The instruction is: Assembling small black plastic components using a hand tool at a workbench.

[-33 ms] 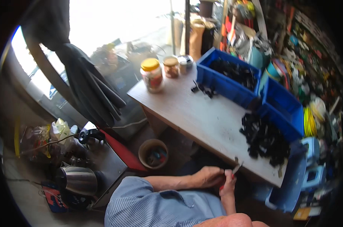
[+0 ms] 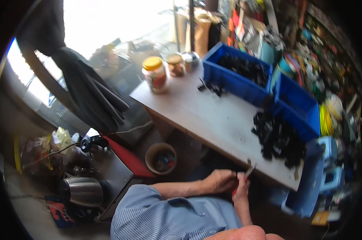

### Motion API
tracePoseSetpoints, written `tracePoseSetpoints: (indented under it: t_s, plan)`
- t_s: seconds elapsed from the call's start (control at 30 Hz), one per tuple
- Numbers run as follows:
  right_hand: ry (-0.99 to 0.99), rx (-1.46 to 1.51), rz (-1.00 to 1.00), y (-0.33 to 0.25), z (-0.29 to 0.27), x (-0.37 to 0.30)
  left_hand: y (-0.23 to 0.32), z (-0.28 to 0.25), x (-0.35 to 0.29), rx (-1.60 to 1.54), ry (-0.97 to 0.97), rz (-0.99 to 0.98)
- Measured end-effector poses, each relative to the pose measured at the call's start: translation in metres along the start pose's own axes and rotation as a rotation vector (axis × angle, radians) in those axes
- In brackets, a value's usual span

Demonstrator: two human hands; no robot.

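Note:
At the table's near edge my right hand (image 2: pixel 241 188) is closed on a red-handled tool (image 2: pixel 250 171) with a pointed metal tip. Whether it is scissors or some other cutter I cannot tell. The tip points up toward the table edge, and a bit of red shows below the fingers. Close against it, my left hand (image 2: pixel 220 181) has its fingers curled in; what they hold is hidden, though something small and dark shows at the fingertips. A heap of black pieces (image 2: pixel 275 140) lies on the table (image 2: pixel 213 116) beyond my hands.
Two blue bins (image 2: pixel 239 86) line the table's far side, one holding black pieces. Jars (image 2: pixel 154 76) stand at the far left corner, near a few loose black pieces (image 2: pixel 211 88). A lighter blue tray (image 2: pixel 305 192) is at right. A bucket (image 2: pixel 161 159) and a kettle (image 2: pixel 84 191) are at left.
The table and everything on it sit slightly higher and further left in the picture. Both hands stay together in nearly the same pose, with the tool still in the right.

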State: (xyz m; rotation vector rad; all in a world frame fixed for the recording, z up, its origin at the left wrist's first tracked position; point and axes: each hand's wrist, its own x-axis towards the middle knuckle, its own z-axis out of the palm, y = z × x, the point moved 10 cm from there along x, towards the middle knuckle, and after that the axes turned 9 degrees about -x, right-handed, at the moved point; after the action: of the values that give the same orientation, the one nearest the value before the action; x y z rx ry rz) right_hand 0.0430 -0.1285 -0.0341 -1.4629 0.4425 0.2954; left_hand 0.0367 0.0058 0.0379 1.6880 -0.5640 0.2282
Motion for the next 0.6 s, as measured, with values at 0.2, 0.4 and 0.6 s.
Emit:
tracePoseSetpoints:
  t_s: [0.2,0.4,0.6]
  plan:
    - [-0.275,0.04,-0.072,-0.028,0.022,0.008,-0.024,-0.035,0.013,-0.305,0.357,-0.221]
    - [-0.238,0.073,0.038,-0.007,0.024,0.007,-0.05,-0.022,0.032,-0.605,0.399,-0.375]
    - [-0.242,-0.106,0.037,-0.001,0.028,-0.001,-0.055,-0.012,0.032,-0.68,0.44,-0.395]
